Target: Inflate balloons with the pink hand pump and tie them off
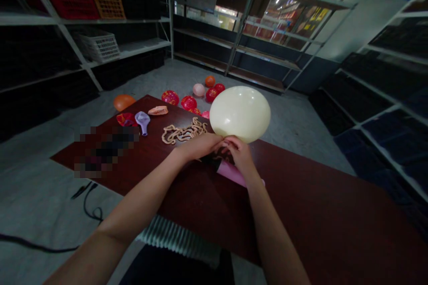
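A large pale yellow balloon, inflated, stands above the dark red table. At its lower end my left hand and my right hand meet, fingers pinched together on the balloon's neck, which they mostly hide. Under my right wrist lies a pink cylindrical object, with something dark beside it. Just left of my hands is a tangle of tan cords. Farther left on the table are a limp purple balloon, a red one and a peach-coloured piece.
Red balloons, an orange balloon and a pale pink one are beyond the table. Metal shelves line the room, with crates at left. A black cable hangs near the table's left edge. One tabletop patch is pixelated.
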`<state>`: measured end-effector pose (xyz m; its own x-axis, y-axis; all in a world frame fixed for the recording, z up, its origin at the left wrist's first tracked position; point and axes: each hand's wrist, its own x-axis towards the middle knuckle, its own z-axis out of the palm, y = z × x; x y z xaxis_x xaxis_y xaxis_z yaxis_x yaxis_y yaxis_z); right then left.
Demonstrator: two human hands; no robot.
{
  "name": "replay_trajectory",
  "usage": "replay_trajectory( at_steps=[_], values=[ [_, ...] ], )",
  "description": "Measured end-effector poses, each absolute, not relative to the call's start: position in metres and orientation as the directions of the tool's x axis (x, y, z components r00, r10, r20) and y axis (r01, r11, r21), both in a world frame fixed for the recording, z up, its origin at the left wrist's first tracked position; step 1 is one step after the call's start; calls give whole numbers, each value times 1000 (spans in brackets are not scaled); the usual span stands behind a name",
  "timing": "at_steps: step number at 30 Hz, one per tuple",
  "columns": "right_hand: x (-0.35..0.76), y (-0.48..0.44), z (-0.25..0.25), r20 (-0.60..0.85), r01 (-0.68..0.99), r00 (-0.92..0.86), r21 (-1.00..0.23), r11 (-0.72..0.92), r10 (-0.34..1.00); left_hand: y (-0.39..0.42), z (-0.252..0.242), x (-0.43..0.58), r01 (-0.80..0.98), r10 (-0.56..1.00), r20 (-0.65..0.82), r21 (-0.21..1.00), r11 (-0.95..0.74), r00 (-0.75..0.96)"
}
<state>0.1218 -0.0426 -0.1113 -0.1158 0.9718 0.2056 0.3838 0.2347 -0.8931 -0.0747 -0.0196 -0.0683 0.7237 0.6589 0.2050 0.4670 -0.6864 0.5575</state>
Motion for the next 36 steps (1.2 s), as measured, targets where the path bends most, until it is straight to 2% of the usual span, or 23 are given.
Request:
replay_trajectory(
  at_steps=[3,6,9,12,14,17,20,22,24,27,29,31,33,35,36],
  values=[
    [120,-46,-107,230,467,-107,-847,253,967,-17,-68,-74,516,701,268,516,-684,661],
    [119,-50,-100,242,624,-136,-732,273,961,-15,-69,-73,558,726,325,477,-679,606],
    [119,-53,-97,263,714,-121,-647,268,957,-11,-71,-77,542,733,393,498,-677,555],
    [120,-53,-99,323,695,-49,-669,265,945,4,-78,-91,547,779,501,558,-624,378],
    [121,-51,-100,344,649,-15,-711,271,939,16,-84,-103,613,816,531,573,-543,227],
    [120,-50,-101,348,607,-13,-743,283,938,28,-96,-116,747,860,466,492,-447,208],
    [120,-51,-100,345,576,-17,-764,291,938,29,-103,-116,859,894,354,328,-393,273],
    [120,-50,-100,329,540,-6,-793,280,944,26,-105,-115,897,906,300,237,-373,297],
    [120,-49,-101,305,508,7,-821,260,952,24,-104,-115,909,912,284,207,-361,297],
    [121,-48,-102,294,482,24,-841,246,956,25,-100,-117,877,891,366,289,-384,269],
    [121,-47,-102,300,473,25,-844,253,954,28,-97,-117,780,861,453,443,-442,231],
    [121,-48,-102,303,473,19,-843,258,953,31,-95,-112,593,854,497,644,-483,156],
    [121,-48,-102,302,480,15,-839,257,953,33,-96,-105,371,880,463,803,-466,102],
    [121,-48,-103,304,484,17,-836,258,952,33,-97,-100,242,906,405,873,-423,123],
    [121,-48,-103,307,481,19,-837,261,952,31,-97,-98,232,910,382,882,-411,158]
  ],
)
